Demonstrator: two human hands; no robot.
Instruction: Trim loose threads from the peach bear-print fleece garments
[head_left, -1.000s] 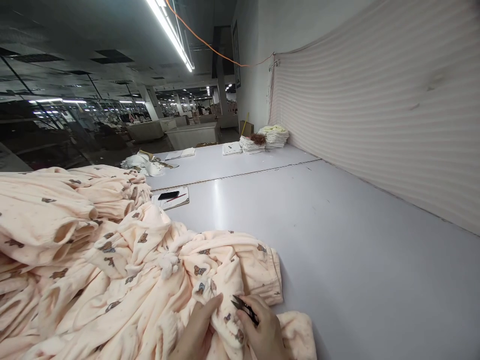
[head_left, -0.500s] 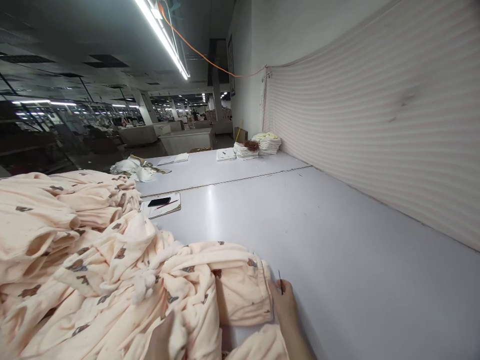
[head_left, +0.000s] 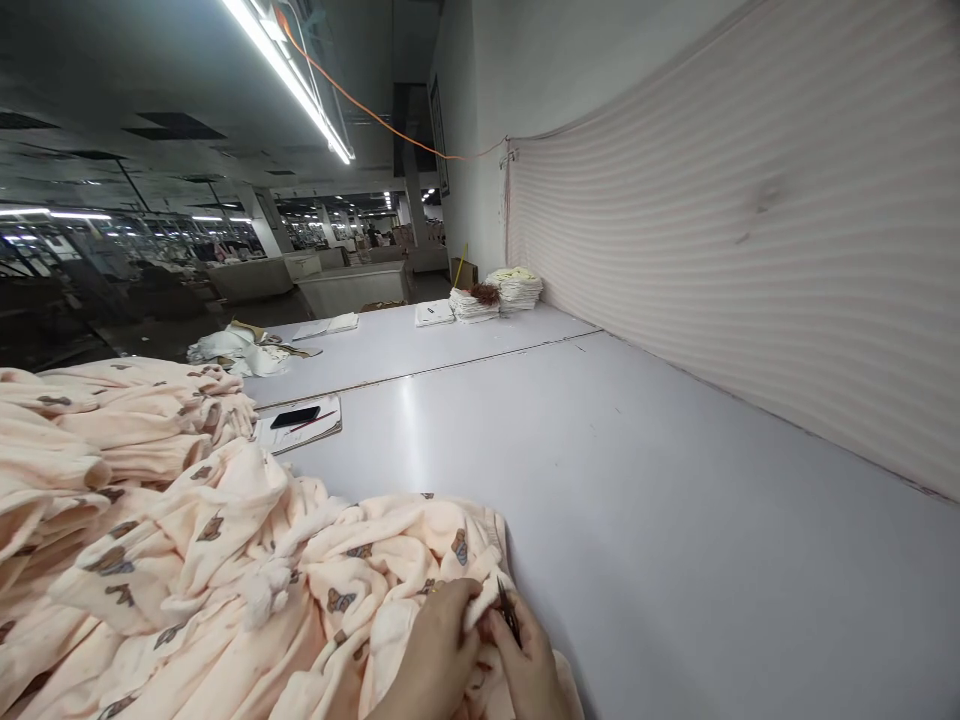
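Note:
A pale peach fleece garment (head_left: 341, 560) with brown bear prints lies bunched at the table's near edge. My left hand (head_left: 439, 640) is closed on a fold near its end, fingertips pinching the cloth. Close beside it, my right hand (head_left: 529, 655) grips small dark thread snips (head_left: 507, 608), their pointed tips up against the pinched fold. Whether the blades touch the cloth I cannot tell. Part of the garment below the two hands is hidden by them.
More peach garments (head_left: 142, 410) are heaped at the left. Beyond them a black phone (head_left: 295, 417) and a red pen rest on a clipboard with papers (head_left: 330, 420). White cloth scraps (head_left: 240, 350) and stacks of folded white cloth (head_left: 517, 290) stand farther back. A striped sheet (head_left: 675, 230) hangs along the right.
My left hand has come up and right to pinch the garment's end. My right hand with the snips has moved left to meet it. The view has shifted slightly right.

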